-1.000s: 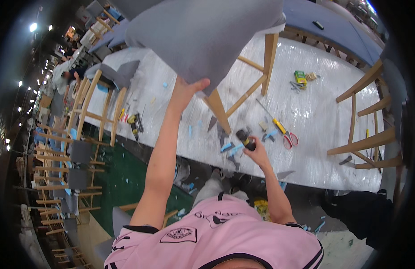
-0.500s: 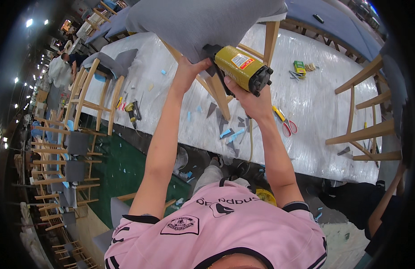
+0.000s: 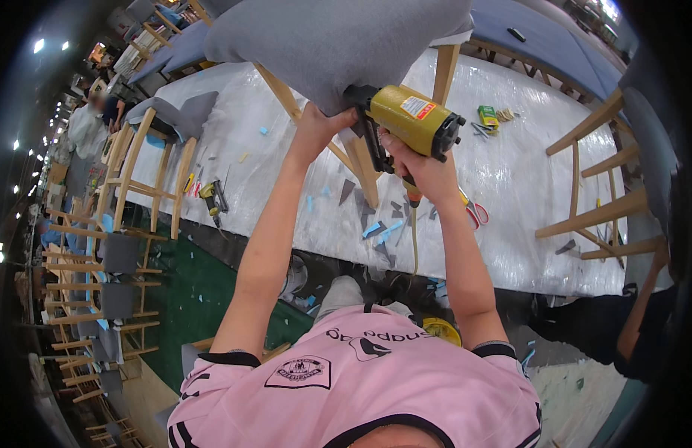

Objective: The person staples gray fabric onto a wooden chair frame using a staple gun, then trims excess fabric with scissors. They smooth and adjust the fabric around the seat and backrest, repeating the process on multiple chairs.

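Head view shows the right hand point(image 3: 420, 160) clenched around a yellow staple gun point(image 3: 409, 119) at the grey seat cushion point(image 3: 338, 37), whose edge the left hand point(image 3: 316, 127) grips, where a slipping nose could staple those fingers.

Both arms reach up and away from the pink-shirted chest, elbows nearly straight. The left hand point(image 3: 318, 125) sits at the top of its long forearm, fingers curled and pressed up against the grey seat cushion point(image 3: 338, 37). Just to its right, the right hand point(image 3: 417, 160) is wrapped in a firm grip below the cushion, wrist bent slightly, knuckles toward the camera.
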`<state>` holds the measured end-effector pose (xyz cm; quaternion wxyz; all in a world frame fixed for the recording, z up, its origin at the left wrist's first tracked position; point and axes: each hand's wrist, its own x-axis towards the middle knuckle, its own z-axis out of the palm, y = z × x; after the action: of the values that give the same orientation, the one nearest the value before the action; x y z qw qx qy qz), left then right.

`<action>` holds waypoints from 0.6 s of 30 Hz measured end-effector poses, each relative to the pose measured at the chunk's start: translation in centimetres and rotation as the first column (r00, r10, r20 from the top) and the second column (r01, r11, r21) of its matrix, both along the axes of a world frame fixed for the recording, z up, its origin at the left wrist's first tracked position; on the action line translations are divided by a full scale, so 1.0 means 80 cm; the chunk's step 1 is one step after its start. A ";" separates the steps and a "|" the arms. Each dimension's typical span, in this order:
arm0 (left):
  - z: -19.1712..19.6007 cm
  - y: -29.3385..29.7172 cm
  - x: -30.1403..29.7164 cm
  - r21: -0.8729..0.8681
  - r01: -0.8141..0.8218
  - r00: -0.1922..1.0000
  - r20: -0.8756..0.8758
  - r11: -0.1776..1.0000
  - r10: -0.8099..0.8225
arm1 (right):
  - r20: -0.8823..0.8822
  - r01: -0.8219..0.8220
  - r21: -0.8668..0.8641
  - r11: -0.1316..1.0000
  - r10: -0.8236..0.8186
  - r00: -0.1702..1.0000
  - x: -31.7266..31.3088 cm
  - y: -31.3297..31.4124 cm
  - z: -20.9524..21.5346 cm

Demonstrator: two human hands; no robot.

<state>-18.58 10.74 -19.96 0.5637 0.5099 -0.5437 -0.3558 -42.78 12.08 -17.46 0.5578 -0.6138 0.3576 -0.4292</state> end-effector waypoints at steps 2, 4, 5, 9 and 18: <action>0.000 0.006 -0.004 -0.026 -0.040 0.999 0.027 0.999 0.041 | -0.076 -0.004 0.146 0.989 0.015 0.997 -0.014 0.011 0.009; 0.008 -0.003 -0.002 -0.030 -0.028 0.999 0.021 0.999 0.029 | 0.232 -0.102 0.054 0.993 0.087 0.969 -0.023 0.032 -0.023; 0.007 -0.004 0.001 0.002 -0.007 1.000 0.000 1.000 0.007 | 0.368 -0.143 0.001 0.990 0.133 0.920 -0.025 0.048 -0.033; 0.016 -0.010 0.009 0.022 0.152 0.988 -0.014 0.988 -0.152 | 0.043 0.164 -0.293 0.942 -0.159 0.986 0.033 0.105 -0.010; 0.024 -0.015 0.013 -0.140 0.347 0.932 -0.063 0.927 -0.358 | -0.024 0.441 -0.370 0.818 -0.482 0.876 0.160 0.125 -0.002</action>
<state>-17.58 9.54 -18.05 0.5449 0.3512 -0.6226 -0.4383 -30.00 22.06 -17.58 0.2957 -0.6226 0.4445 -0.5722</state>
